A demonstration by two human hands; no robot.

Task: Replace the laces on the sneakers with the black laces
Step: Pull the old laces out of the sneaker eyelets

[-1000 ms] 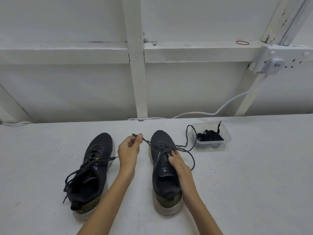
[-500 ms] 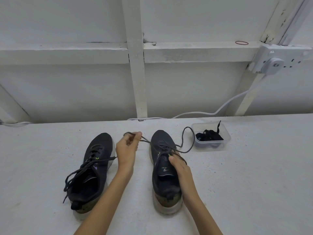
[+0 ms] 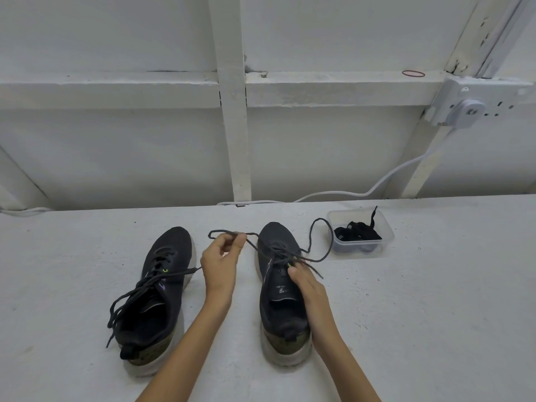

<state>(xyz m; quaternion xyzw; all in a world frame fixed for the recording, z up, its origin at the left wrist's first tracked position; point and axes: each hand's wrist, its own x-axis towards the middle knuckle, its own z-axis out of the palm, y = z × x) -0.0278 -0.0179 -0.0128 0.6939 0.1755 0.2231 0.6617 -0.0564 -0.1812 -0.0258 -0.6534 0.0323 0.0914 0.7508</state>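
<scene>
Two dark sneakers with pale soles stand side by side on the white table, toes pointing away. My left hand (image 3: 222, 261) pinches a loop of the right sneaker's (image 3: 282, 291) dark lace (image 3: 311, 245) and holds it up between the shoes. My right hand (image 3: 307, 288) rests on that sneaker's tongue and side, thumb pressed near the eyelets. The lace's other end curls out toward the right. The left sneaker (image 3: 158, 294) lies untouched, its laces (image 3: 136, 294) loose and trailing over its side. Black laces (image 3: 358, 232) sit bundled in a clear plastic tub (image 3: 385, 237).
A white wall with beams rises just behind the table. A white cable (image 3: 377, 185) runs from a wall socket (image 3: 475, 107) down to the table's back edge. A red rubber band (image 3: 413, 73) lies on the ledge.
My left hand has pulled the lace further out to the left, making a longer loop. The free end on the right has shortened and drawn in toward the shoe.
</scene>
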